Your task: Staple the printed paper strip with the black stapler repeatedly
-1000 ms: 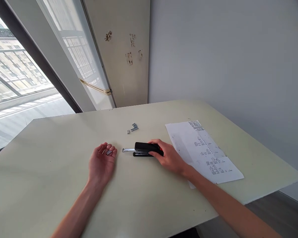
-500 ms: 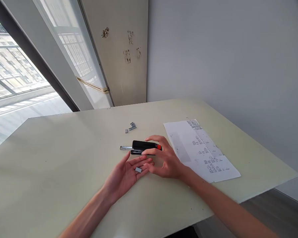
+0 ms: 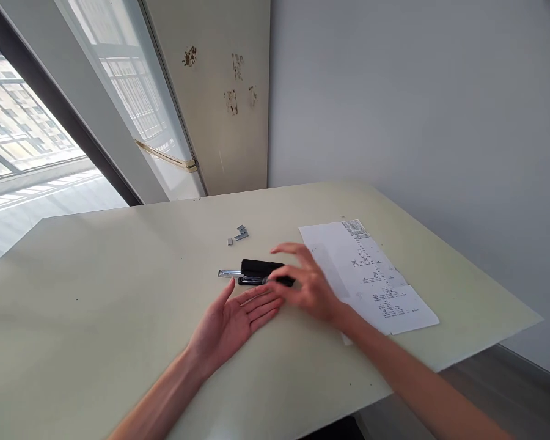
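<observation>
My left hand lies palm up on the pale table, fingers stretched out, and no staple strip shows in the palm. My right hand hovers just right of it, smeared by motion, its fingertips near the left fingertips and over the rear of a black stapler. The stapler rests on the table with its metal staple tray pulled out to the left. I cannot see whether the right fingers pinch anything.
Several short staple strips lie behind the stapler. A printed paper sheet lies to the right, near the table's right edge. A window and door frame stand behind the table on the left, with a grey wall on the right.
My right hand let go of the stapler and came to my left palm. The grey staple strip seen in the palm half a second ago no longer shows. My left hand moved right, toward the stapler.
</observation>
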Available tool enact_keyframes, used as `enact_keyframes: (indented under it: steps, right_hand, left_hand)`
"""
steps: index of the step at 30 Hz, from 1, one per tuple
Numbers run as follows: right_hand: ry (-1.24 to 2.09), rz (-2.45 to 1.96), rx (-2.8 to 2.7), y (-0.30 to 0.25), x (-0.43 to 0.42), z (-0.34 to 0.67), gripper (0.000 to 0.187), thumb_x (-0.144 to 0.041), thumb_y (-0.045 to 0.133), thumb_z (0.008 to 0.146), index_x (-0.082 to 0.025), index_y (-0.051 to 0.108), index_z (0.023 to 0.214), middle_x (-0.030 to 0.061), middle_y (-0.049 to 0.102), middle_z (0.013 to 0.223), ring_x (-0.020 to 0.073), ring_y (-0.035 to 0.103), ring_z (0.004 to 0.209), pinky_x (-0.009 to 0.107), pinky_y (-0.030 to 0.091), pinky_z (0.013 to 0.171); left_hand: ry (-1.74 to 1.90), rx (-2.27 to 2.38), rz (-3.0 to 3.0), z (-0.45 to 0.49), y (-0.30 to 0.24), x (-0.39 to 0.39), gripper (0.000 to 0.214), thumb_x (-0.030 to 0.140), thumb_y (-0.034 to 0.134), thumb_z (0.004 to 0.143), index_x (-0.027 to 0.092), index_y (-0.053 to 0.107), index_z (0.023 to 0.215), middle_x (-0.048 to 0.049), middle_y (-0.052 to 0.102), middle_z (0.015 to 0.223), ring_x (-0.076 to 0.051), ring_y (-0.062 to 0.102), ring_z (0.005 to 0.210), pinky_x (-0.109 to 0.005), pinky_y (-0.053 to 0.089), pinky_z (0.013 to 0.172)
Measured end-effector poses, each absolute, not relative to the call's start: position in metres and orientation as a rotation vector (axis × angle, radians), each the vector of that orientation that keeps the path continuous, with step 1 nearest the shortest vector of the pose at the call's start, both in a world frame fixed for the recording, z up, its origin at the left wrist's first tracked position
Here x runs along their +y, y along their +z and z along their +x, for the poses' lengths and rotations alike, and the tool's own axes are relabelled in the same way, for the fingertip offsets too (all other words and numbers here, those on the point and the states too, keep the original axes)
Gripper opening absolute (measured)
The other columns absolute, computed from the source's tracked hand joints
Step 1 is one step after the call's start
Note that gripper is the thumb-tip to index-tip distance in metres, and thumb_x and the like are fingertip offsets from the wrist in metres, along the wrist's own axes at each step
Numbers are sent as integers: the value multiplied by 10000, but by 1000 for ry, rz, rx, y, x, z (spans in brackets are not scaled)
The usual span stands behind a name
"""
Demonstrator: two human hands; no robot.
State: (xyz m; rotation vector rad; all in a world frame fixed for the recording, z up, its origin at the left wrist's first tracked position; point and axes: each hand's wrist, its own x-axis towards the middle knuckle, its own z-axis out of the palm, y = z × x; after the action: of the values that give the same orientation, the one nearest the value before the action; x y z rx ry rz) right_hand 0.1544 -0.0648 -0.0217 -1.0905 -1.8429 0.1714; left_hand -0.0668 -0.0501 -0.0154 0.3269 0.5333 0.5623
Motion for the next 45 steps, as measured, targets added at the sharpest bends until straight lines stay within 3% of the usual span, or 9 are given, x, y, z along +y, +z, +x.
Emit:
enact_keyframes:
  steps: [9,12,17,21,23,26,31,37,45]
  right_hand:
    - [-27,-1935,-1118,-59,-28,251,226,-402,637,896,-207,694,797,154,637,1313,385,504,1290,619,362,1108]
    - [-42,-1952,-1017,-62,-27,262,203,-380,641,857,-185,679,901,206,617,1325,419,484,1306,650,369,1079]
    - [40,-1804,-1069,-47,-33,243,303,-472,525,967,-206,640,1055,157,699,1209,289,661,1105,433,555,879]
    - [476,-1612,-1205,-33,-44,217,482,-660,440,1012,-225,637,950,11,678,656,151,583,468,297,504,530]
    - [684,-1546,-1284,-28,-49,207,514,-712,456,990,-235,644,961,-34,598,518,134,470,350,289,429,443]
    - [844,-1516,-1415,-25,-53,196,490,-711,454,992,-256,636,1005,-57,591,482,139,427,315,293,399,416]
    - [980,-1425,-1578,-26,-55,186,398,-632,422,1039,-268,582,1049,-64,618,506,189,602,458,323,507,577]
    - [1036,-1364,-1585,-28,-57,183,384,-614,477,1031,-258,572,1138,-33,683,673,189,660,570,322,513,609]
    - [1086,-1318,-1643,-31,-58,183,442,-597,536,1014,-252,576,1288,31,741,1015,110,533,516,295,474,556]
  left_hand:
    - [573,667,360,-68,-6,-50,508,475,503,1058,41,764,1093,-225,728,1264,-329,676,1239,-448,467,1165]
    - [593,693,409,-69,-8,-50,437,456,555,1032,74,766,1054,-175,749,1138,-273,712,1081,-397,541,1040]
    - [979,863,859,-77,-10,-48,304,444,597,1002,202,668,832,-4,581,739,-147,533,684,-265,473,678]
    - [1214,1402,1336,-86,-9,-48,262,481,510,1040,264,652,1085,-34,655,1175,-222,579,1077,-312,444,918]
    - [1160,1506,1410,-87,-12,-47,396,476,571,1008,297,541,1360,-62,521,1508,-287,486,1349,-367,423,1024]
    - [1015,1453,1497,-85,-23,-48,685,399,672,946,284,366,1547,-112,368,1667,-339,335,1521,-439,373,1130]
    - [897,1164,1623,-77,-34,-58,887,310,725,894,270,263,1650,-130,421,1653,-339,316,1556,-485,182,1266]
    - [811,1212,1647,-78,-25,-59,975,359,747,879,299,196,1681,-145,473,1612,-381,411,1489,-533,254,1234]
    - [865,1342,2005,-92,-28,-30,685,469,729,889,255,489,1494,-127,647,1318,-350,547,1310,-490,367,1154]
